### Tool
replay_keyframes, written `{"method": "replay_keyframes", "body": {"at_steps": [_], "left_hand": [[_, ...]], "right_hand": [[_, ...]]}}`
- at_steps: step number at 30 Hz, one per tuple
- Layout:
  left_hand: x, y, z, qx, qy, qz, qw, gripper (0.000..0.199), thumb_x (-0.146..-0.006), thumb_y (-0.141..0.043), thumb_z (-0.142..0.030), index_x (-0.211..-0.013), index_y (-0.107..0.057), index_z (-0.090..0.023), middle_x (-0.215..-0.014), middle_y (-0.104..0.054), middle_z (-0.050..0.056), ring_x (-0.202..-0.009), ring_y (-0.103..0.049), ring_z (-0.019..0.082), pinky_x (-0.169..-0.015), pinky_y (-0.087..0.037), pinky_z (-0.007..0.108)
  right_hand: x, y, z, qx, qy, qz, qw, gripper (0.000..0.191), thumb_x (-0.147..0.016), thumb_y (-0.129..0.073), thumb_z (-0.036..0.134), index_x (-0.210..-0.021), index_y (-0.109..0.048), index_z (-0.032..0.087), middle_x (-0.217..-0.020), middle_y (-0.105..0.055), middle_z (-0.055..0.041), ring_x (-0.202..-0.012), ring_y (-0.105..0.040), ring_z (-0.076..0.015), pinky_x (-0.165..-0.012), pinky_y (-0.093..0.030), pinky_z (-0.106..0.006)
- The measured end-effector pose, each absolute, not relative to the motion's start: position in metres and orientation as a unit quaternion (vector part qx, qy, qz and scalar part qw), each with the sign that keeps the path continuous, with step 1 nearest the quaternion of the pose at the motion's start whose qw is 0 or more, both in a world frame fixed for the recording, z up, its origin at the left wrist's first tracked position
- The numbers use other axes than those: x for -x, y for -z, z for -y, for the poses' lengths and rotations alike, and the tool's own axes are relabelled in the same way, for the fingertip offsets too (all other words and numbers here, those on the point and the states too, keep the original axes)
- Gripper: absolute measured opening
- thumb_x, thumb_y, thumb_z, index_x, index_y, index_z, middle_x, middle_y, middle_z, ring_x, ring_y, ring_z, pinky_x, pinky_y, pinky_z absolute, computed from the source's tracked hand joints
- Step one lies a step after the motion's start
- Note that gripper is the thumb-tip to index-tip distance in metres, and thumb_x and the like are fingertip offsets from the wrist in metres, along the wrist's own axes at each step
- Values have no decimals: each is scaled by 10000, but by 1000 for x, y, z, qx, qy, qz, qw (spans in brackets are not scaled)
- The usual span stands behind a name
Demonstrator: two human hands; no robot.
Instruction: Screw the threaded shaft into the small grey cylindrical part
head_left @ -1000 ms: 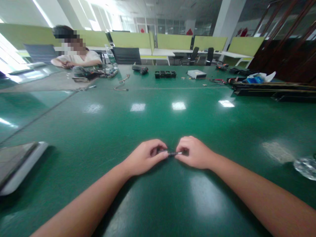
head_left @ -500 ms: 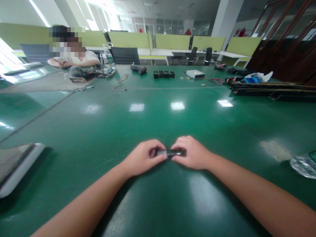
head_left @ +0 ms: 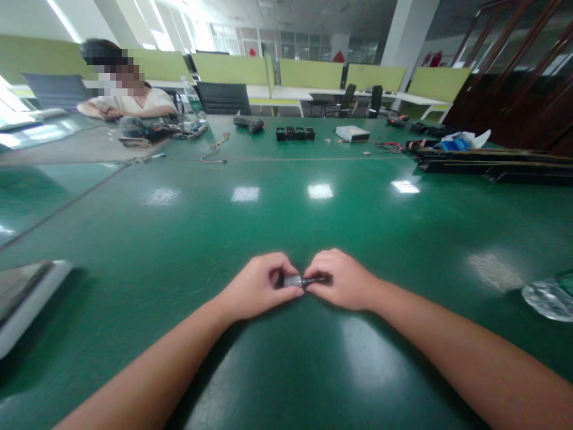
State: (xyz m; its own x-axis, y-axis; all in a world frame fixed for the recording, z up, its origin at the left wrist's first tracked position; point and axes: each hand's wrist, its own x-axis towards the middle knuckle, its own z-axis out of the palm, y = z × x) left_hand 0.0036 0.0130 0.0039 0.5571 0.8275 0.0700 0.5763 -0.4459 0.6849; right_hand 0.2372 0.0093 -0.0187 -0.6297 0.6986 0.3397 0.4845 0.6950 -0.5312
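Note:
Just above the green table (head_left: 286, 221), a small slim cylinder (head_left: 293, 280), silvery at its left end and dark and narrower toward the right, lies sideways between my hands. My left hand (head_left: 257, 289) is closed, its thumb and fingers pinching the silvery part. On the dark part, my right hand (head_left: 342, 279) closes with bent fingers and thumb. The fingertips of both hands nearly meet. Both outer ends of the cylinder are partly hidden by my fingers, and its exact kind cannot be made out.
A pale-edged flat object (head_left: 36, 304) lies at the left, a clear plastic bottle (head_left: 548, 298) at the right. Farther back stand black square parts (head_left: 295, 134), a white box (head_left: 352, 133), a power drill (head_left: 249, 123) and dark long bars (head_left: 492, 162). A person (head_left: 134, 104) sits across the table.
My right hand has shifted slightly left toward my left hand, and its grip on the dark part has turned a little. The view has swung slightly right.

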Motion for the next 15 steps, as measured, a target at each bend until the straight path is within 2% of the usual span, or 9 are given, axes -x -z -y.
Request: {"method": "replay_keyframes", "body": {"at_steps": [10, 15], "left_hand": [[-3, -3, -12, -830, -195, -431, 296, 290, -792, -728, -446, -850, -664, -169, -662, -541, -37, -599, -469, 116, -552, -326, 226], [-3, -3, -12, -831, -194, -427, 298, 306, -796, -722, -464, -845, -660, -169, -666, -545, -35, -602, -470, 116, -554, -331, 226]], "right_hand": [[-236, 17, -7, 333, -175, 884, 277, 135, -848, -705, 232, -979, -701, 202, -971, -728, -37, -939, -642, -194, -852, -418, -333], [-235, 17, -8, 324, -186, 883, 284, 74, -853, -702, 207, -926, -693, 201, -922, -737, -16, -898, -644, -177, -849, -415, -328]]}}
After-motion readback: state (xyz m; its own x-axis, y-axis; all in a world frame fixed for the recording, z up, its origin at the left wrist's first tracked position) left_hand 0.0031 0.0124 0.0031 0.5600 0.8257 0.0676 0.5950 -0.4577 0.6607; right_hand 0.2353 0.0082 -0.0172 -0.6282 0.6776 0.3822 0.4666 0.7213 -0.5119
